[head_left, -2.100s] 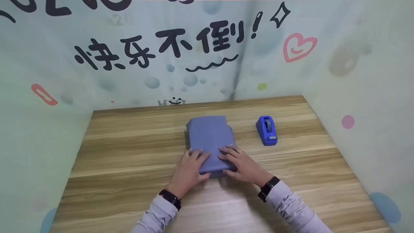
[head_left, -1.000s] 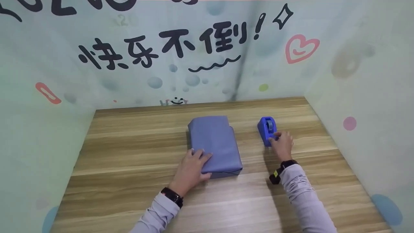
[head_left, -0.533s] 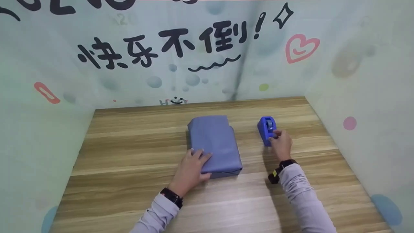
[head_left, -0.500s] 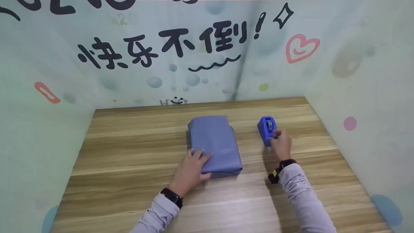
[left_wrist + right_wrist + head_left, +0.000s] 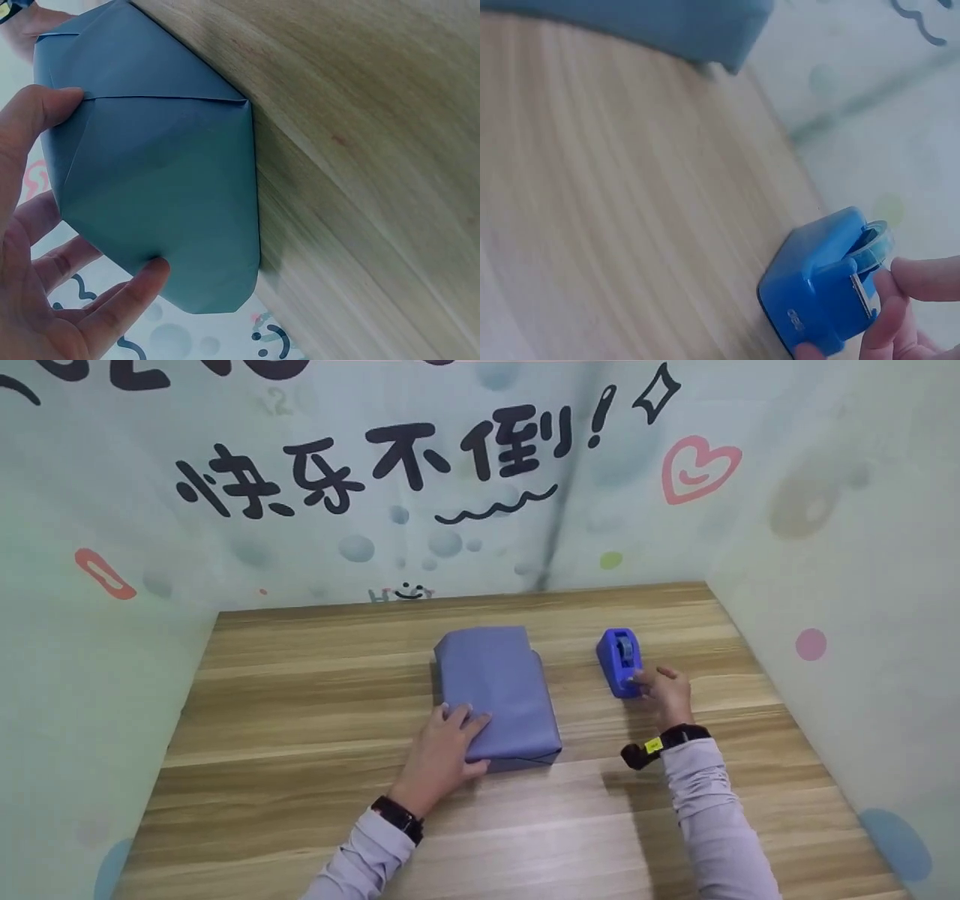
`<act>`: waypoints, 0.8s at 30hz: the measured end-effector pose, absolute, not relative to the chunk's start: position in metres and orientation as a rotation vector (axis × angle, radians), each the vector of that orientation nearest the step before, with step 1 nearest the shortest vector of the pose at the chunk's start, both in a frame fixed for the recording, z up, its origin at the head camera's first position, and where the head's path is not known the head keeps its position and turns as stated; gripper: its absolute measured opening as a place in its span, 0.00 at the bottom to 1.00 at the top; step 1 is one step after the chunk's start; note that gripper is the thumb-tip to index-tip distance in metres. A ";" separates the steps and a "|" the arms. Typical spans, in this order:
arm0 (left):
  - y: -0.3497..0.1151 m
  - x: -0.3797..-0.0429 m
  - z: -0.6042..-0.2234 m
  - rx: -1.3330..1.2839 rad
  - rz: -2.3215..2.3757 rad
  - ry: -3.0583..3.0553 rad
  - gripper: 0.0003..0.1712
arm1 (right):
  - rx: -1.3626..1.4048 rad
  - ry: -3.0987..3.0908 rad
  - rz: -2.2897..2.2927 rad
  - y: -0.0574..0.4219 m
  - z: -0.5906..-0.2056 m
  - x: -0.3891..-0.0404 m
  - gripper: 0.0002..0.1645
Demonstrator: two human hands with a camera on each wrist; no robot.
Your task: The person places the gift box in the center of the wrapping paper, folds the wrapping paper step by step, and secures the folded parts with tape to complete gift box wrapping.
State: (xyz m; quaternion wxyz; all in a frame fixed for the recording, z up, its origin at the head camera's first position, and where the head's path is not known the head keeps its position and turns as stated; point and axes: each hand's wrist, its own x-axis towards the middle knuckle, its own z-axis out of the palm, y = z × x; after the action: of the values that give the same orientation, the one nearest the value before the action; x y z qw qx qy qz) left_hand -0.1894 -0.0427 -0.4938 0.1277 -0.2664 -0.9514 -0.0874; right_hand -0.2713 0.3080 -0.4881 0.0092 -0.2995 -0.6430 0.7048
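A package wrapped in blue-grey paper (image 5: 499, 682) lies flat on the wooden table (image 5: 300, 697). My left hand (image 5: 435, 754) rests on its near left corner. In the left wrist view, the thumb touches the folded end of the package (image 5: 165, 165), and the spread fingers lie along its side and top. To the right stands a blue tape dispenser (image 5: 611, 660). At its front, my right hand (image 5: 667, 694) has curled fingers. The right wrist view shows fingertips pinched together beside the clear tape roll (image 5: 873, 253), above the cutter; the tape between them is hard to see.
Pale printed walls (image 5: 442, 540) with dark writing close off the back and both sides of the table. A black wrist device with a yellow label (image 5: 653, 745) sits on the right wrist, beside the grey sleeve.
My right hand left the package for the tape dispenser, then turned and shifted slightly right there. My left hand and the package have stayed in place.
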 end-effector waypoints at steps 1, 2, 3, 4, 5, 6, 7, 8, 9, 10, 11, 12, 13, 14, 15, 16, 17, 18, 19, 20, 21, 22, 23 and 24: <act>-0.043 -0.189 -0.494 -0.776 -0.247 -2.765 0.37 | -0.954 -1.938 2.261 0.308 -0.489 -0.271 0.38; -0.043 -0.189 -0.494 -0.775 -0.243 -2.764 0.37 | -0.963 -1.877 2.300 0.308 -0.490 -0.270 0.34; -0.043 -0.189 -0.494 -0.775 -0.240 -2.762 0.37 | -0.963 -1.830 2.325 0.308 -0.491 -0.269 0.28; -0.043 -0.189 -0.494 -0.774 -0.236 -2.762 0.37 | -0.955 -1.785 2.345 0.308 -0.493 -0.269 0.21; -0.043 -0.189 -0.494 -0.773 -0.241 -2.762 0.37 | -0.944 -1.743 2.357 0.307 -0.495 -0.268 0.16; -0.043 -0.188 -0.494 -0.771 -0.246 -2.760 0.37 | -0.934 -1.705 2.369 0.306 -0.496 -0.267 0.13; -0.043 -0.188 -0.494 -0.770 -0.249 -2.761 0.37 | -0.933 -1.679 2.366 0.306 -0.499 -0.267 0.13; -0.043 -0.188 -0.494 -0.771 -0.252 -2.760 0.37 | -0.938 -1.661 2.359 0.306 -0.501 -0.266 0.13; -0.043 -0.189 -0.494 -0.773 -0.258 -2.757 0.37 | -0.940 -1.641 2.353 0.305 -0.503 -0.265 0.13; -0.043 -0.189 -0.494 -0.775 -0.265 -2.753 0.37 | -0.941 -1.618 2.353 0.305 -0.505 -0.264 0.13; -0.043 -0.189 -0.495 -0.775 -0.273 -2.751 0.37 | -0.947 -1.601 2.346 0.305 -0.506 -0.263 0.13; -0.043 -0.189 -0.495 -0.775 -0.274 -2.751 0.37 | -0.952 -1.592 2.338 0.304 -0.508 -0.262 0.13; -0.043 -0.189 -0.495 -0.774 -0.278 -2.751 0.37 | -0.954 -1.591 2.325 0.304 -0.510 -0.261 0.13; -0.043 -0.190 -0.495 -0.774 -0.281 -2.750 0.37 | -0.952 -1.592 2.315 0.303 -0.511 -0.261 0.13; -0.043 -0.190 -0.496 -0.774 -0.284 -2.750 0.37 | -0.946 -1.599 2.301 0.303 -0.512 -0.261 0.14; -0.043 -0.190 -0.496 -0.773 -0.288 -2.752 0.37 | -0.944 -1.609 2.284 0.302 -0.513 -0.261 0.15; -0.043 -0.190 -0.496 -0.772 -0.286 -2.750 0.37 | -0.943 -1.627 2.258 0.302 -0.514 -0.261 0.16; -0.043 -0.190 -0.497 -0.773 -0.283 -2.748 0.37 | -0.943 -1.637 2.245 0.301 -0.515 -0.262 0.16; -0.043 -0.190 -0.497 -0.771 -0.285 -2.745 0.37 | -0.947 -1.649 2.243 0.301 -0.516 -0.262 0.17; -0.043 -0.190 -0.497 -0.772 -0.279 -2.742 0.37 | -0.940 -1.663 2.235 0.300 -0.518 -0.263 0.18; -0.043 -0.190 -0.497 -0.770 -0.273 -2.740 0.37 | -0.935 -1.685 2.218 0.300 -0.521 -0.264 0.18; -0.043 -0.189 -0.497 -0.768 -0.265 -2.738 0.37 | -0.926 -1.720 2.187 0.299 -0.524 -0.264 0.19; -0.042 -0.189 -0.497 -0.769 -0.259 -2.736 0.37 | -0.919 -1.756 2.161 0.299 -0.527 -0.263 0.20; -0.042 -0.189 -0.497 -0.773 -0.257 -2.740 0.37 | -0.913 -1.781 2.146 0.299 -0.531 -0.263 0.21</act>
State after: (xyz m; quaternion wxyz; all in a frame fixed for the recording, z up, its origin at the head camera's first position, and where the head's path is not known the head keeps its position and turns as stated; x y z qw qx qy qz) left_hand -0.1885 -0.0422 -0.4969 0.1410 -0.2676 -0.9490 -0.0892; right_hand -0.2626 0.2988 -0.5307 0.1036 -0.3094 -0.6037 0.7274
